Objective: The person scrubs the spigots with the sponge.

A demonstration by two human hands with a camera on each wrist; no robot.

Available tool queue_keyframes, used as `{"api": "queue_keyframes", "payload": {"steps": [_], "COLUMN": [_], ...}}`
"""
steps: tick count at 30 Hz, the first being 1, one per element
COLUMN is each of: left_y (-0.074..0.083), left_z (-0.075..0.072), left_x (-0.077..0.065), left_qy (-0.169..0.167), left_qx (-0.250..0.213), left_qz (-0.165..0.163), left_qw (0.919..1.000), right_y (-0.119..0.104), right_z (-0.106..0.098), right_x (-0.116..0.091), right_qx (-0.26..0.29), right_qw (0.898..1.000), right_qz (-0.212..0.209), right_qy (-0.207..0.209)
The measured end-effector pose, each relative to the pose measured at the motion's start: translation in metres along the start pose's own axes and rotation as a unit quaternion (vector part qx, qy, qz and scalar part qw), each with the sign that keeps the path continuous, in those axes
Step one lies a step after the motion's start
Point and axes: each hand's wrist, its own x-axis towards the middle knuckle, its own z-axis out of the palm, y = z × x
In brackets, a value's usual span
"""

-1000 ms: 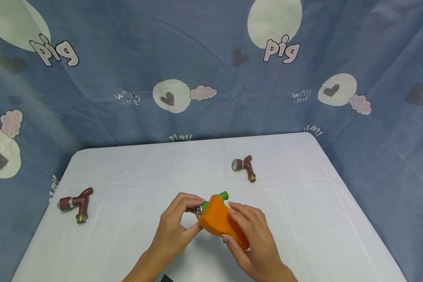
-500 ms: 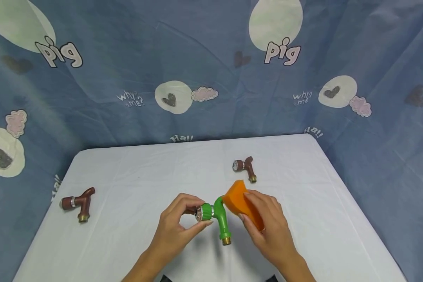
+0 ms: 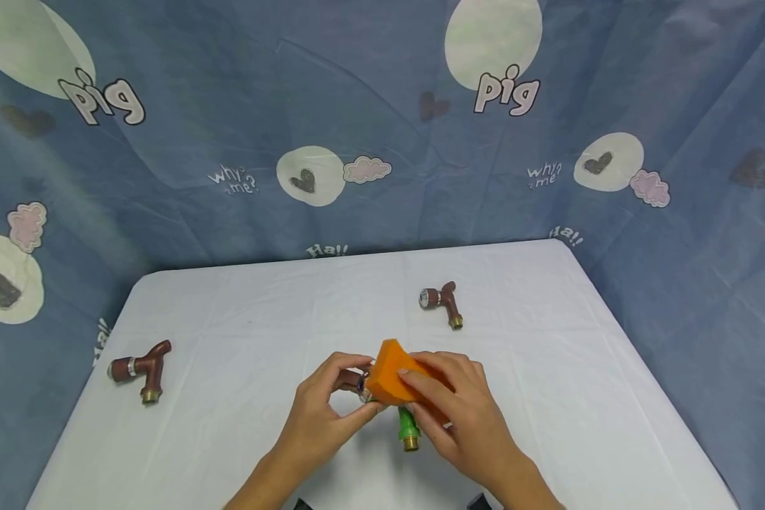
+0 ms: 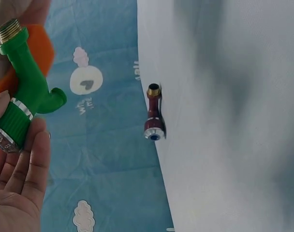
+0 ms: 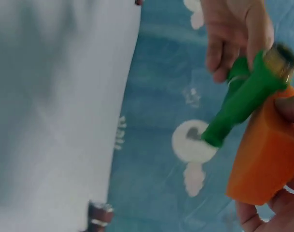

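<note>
My left hand point(image 3: 328, 407) pinches a green faucet point(image 4: 31, 82) by its ribbed knob, holding it above the table. In the head view an orange sponge point(image 3: 392, 375) covers most of the faucet, and only its lower neck and brass threaded end show below. My right hand point(image 3: 462, 407) grips the sponge between thumb and fingers against the faucet's upper side. From the right wrist view, the sponge point(image 5: 265, 154) lies along the faucet's body point(image 5: 246, 99), close to the brass end.
One brown faucet point(image 3: 146, 368) lies on the white-covered table point(image 3: 229, 319) at the left. Another brown faucet point(image 3: 443, 303) lies toward the back, right of the middle. A blue printed cloth point(image 3: 382, 106) hangs behind and beside the table.
The sponge first moved right off the green faucet, uncovering it, then came back left over its knob and body. My left hand has kept its hold on the knob nearly in place.
</note>
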Motion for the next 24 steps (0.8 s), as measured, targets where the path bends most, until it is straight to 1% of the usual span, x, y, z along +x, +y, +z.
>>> {"api": "queue_keyframes", "payload": {"steps": [5,7,8,10,15,17,18,21,24], "left_y": [0.0,0.0,-0.001,-0.002,-0.001,0.0,0.0,0.002,0.004], "left_z": [0.0,0.0,0.0,0.001,0.003,0.004,0.004,0.004,0.002], "left_x": [0.0,0.001,0.001,0.001,0.001,0.0,0.0,-0.001,-0.001], "left_qy": [-0.012,-0.018,-0.02,-0.023,-0.031,-0.033,-0.033,-0.032,-0.026], "left_qx": [-0.008,-0.007,-0.007,-0.007,-0.011,-0.013,-0.014,-0.012,-0.003], "left_qz": [-0.015,-0.016,-0.016,-0.013,-0.035,-0.046,-0.049,-0.055,-0.05], "left_qw": [0.9998,0.9997,0.9997,0.9996,0.9989,0.9983,0.9982,0.9979,0.9984], "right_y": [0.017,0.02,0.019,0.016,0.003,0.001,0.001,0.007,0.014], "right_z": [-0.002,-0.004,-0.004,-0.005,0.001,0.003,0.004,0.004,0.003], "right_x": [-0.006,-0.007,-0.007,-0.007,-0.004,-0.003,-0.003,-0.004,-0.007], "right_qx": [0.009,0.005,0.006,0.013,0.052,0.064,0.068,0.063,0.035], "right_qw": [0.998,0.997,0.997,0.998,0.998,0.997,0.997,0.997,0.998], "right_qz": [0.062,0.077,0.078,0.066,-0.018,-0.033,-0.033,-0.011,0.033], "right_qy": [0.0,0.005,0.008,0.015,0.022,0.024,0.026,0.036,0.039]}}
